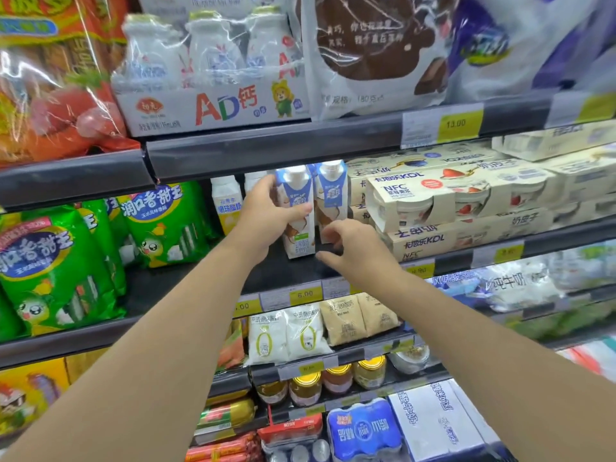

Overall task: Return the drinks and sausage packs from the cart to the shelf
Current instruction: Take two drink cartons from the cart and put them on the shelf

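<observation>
**Fingers on one carton, second carton just beside**

Fingers (266,186) of the left hand (266,211) curled round a blue-and-white drink carton (298,211), thumb across its front face, carton upright with its base on the dark middle shelf (283,271) at centre frame. Gripped, not yet let go. Right hand (353,248) just below and right of centre, fingers loosely curled and pointing down toward the foot of a second matching carton (331,195); holding nothing as far as can be seen, though whether the fingertips touch that carton cannot be told. Second carton standing upright, just beside the first and a little further back, next to the cream yogurt multipacks (433,201) stacked at centre right.

Judged progress: two drinks already at their place on the shelf, one apparently set down and one being seated. Green sausage packs (60,261) at centre left hanging in their rows, but impossible to say whether any of them came from the cart. Cart out of frame, so what remains in it cannot be told. Probably left: release of the gripped carton, squaring of the pair, then a return to the cart for whatever drinks or sausage packs remain.
</observation>
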